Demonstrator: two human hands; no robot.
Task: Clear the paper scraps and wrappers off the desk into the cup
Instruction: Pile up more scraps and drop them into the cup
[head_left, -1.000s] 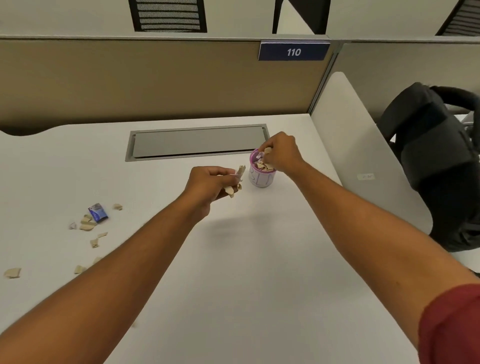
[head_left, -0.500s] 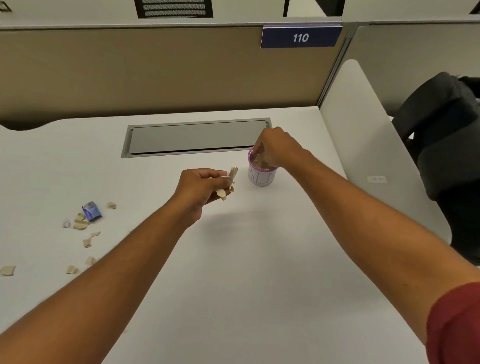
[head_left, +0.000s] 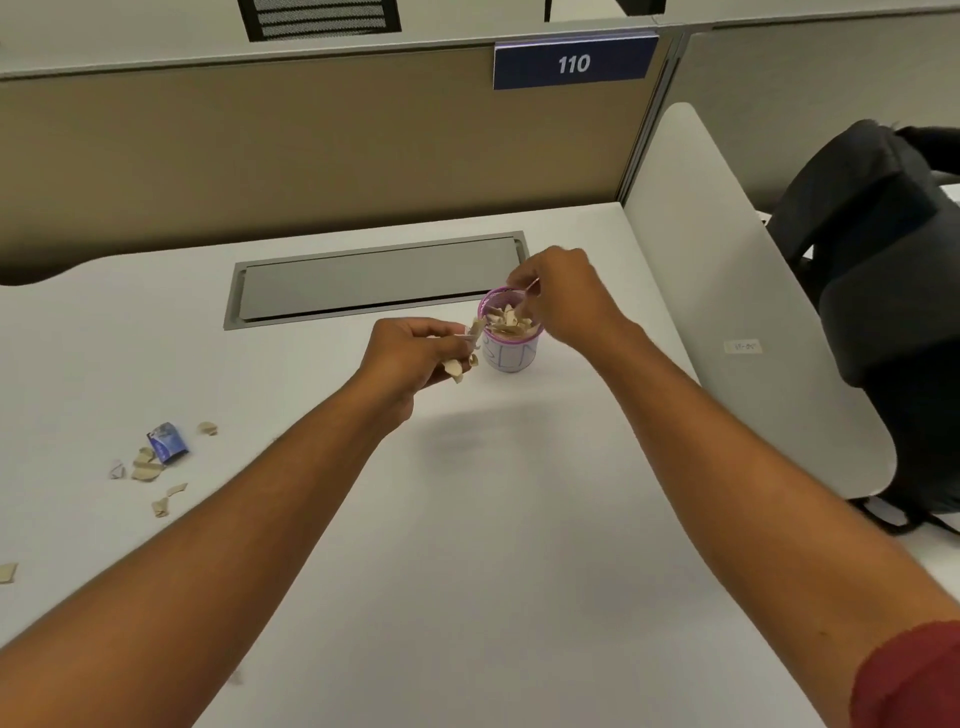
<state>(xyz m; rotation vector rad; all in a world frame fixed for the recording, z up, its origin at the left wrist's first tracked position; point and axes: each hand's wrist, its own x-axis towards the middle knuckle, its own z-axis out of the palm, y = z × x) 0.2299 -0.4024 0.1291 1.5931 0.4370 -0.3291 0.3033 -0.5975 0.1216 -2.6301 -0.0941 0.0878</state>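
Holding tan paper scraps (head_left: 464, 358) in your closed left hand (head_left: 410, 353), just left of the cup (head_left: 510, 338).
Your right hand (head_left: 563, 299) pinches a scrap above the cup at frame centre; more scraps (head_left: 150, 470) and a blue wrapper (head_left: 167, 442) lie at the left.

- White desk top (head_left: 493, 545) fills most of view, matte, evenly lit, soft shadow near centre.
- Grey cable-tray lid (head_left: 374, 278) set flush in desk at 12 o'clock, long rectangle w/ metal frame.
- Tan fabric partition (head_left: 311, 150) runs along desk's far edge, grey cap rail on top.
- Blue number plate (head_left: 574, 63) on partition at 1 o'clock, reads "110".
- White rounded side divider (head_left: 727, 291) at 3 o'clock, small label stuck on it.
- Dark backpack (head_left: 893, 291) beyond divider, 3 o'clock, strap trailing down.
- Black mesh chair back (head_left: 319, 18) behind partition, 11 o'clock.
- Grey panel (head_left: 810, 93) at 2 o'clock.
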